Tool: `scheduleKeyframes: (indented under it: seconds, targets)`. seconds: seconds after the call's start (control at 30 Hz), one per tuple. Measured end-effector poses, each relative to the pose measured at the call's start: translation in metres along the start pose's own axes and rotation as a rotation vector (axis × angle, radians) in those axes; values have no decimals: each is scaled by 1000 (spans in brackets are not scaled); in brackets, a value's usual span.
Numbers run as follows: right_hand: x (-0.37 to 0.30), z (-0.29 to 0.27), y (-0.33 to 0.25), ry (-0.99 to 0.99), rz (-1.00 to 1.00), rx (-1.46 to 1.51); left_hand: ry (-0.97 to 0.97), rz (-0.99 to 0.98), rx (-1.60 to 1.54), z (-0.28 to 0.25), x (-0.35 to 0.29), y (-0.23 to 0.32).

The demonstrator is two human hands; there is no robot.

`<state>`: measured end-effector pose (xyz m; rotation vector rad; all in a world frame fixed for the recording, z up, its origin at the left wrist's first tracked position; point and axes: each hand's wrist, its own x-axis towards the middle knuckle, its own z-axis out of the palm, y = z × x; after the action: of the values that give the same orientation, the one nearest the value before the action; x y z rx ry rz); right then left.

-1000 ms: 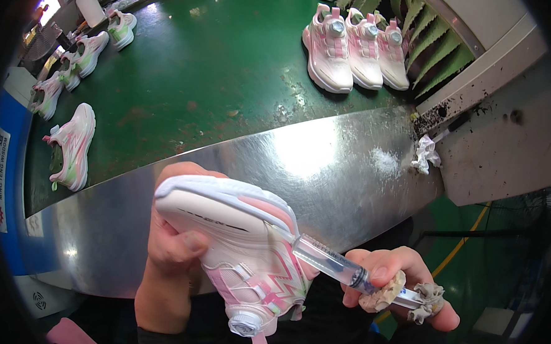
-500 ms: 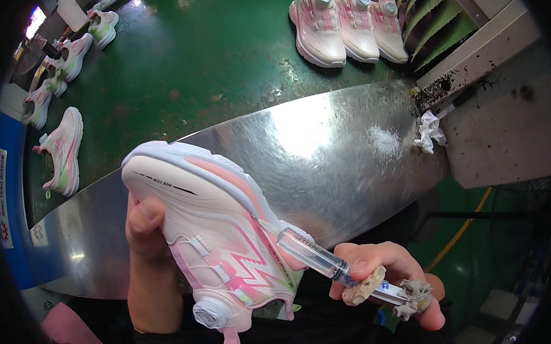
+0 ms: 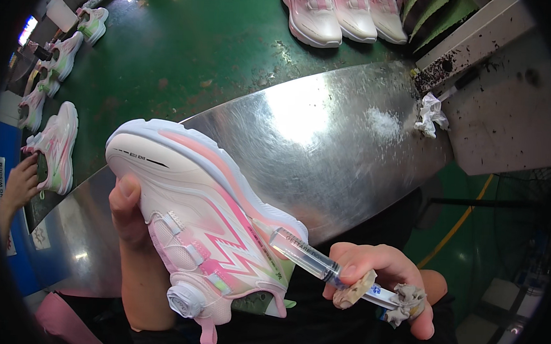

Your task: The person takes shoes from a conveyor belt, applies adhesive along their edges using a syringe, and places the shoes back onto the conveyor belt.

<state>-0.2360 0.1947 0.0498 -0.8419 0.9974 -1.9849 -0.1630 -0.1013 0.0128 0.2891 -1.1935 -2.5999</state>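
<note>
A white and pink sneaker (image 3: 207,231) with a dial closure is tilted on its side in front of me, its sole edge facing up and right. My left hand (image 3: 128,211) grips it near the toe, thumb on the upper, the other fingers hidden behind. In my right hand (image 3: 379,274) is a clear syringe (image 3: 302,253), its plunger end and flange wrapped in lumpy beige and grey material. My thumb presses on the plunger end and my fingers wrap around the barrel. The syringe's tip touches or nearly touches the seam between upper and sole toward the heel.
Beyond the metal ledge (image 3: 240,133) is a green conveyor belt (image 3: 169,54). Three similar sneakers (image 3: 311,18) stand at the far right, several more along the left. Another person's hand (image 3: 21,180) touches the nearest left sneaker (image 3: 58,148). Crumpled white paper (image 3: 432,116) lies by the right frame.
The sneaker and both my hands have shifted slightly left, and the syringe tip sits nearer the heel-side seam. Another person's hand has come in at the left edge, onto a sneaker.
</note>
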Motion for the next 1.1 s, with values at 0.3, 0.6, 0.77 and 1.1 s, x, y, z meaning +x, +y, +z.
scheduleKeyframes:
  seconds: [0.3, 0.6, 0.77, 1.1]
  targets:
    - [-17, 10, -4, 85, 62, 82, 59, 49, -30, -6, 2, 2]
    - [-34, 4, -6, 27, 57, -15, 149, 47, 10, -6, 5, 2]
    - [-42, 1, -5, 35, 59, -15, 104, -4, -2, -28, 9, 0]
    - [-56, -4, 2, 60, 62, -32, 214, -77, -126, 0, 11, -4]
